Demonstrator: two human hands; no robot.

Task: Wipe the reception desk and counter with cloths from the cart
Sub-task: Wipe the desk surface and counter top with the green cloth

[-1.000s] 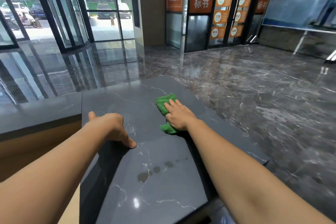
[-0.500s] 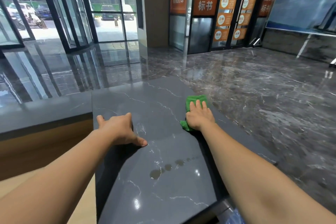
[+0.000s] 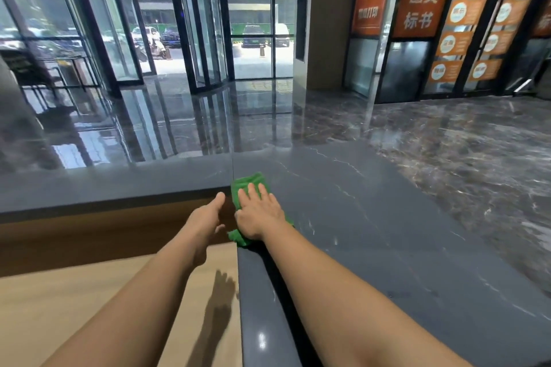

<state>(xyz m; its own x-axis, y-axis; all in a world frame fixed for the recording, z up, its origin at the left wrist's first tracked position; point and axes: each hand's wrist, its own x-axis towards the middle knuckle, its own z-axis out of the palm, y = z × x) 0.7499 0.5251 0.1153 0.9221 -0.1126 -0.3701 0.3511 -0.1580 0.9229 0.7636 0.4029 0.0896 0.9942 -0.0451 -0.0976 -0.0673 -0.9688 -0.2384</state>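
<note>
Green fuzzy cloth (image 3: 250,181) runs lengthwise away under the flat, pressing right hand (image 3: 258,215) at the dark stone counter (image 3: 372,232) edge — left hand (image 3: 206,217) just beside, loose, empty.

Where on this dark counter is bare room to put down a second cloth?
The widest bare patch of the dark counter lies between the right forearm and its floor-side edge. Another lies beyond the green cloth, up to the far edge. It is crowded at the left edge, where the right hand presses the cloth and the left hand is close beside.
</note>
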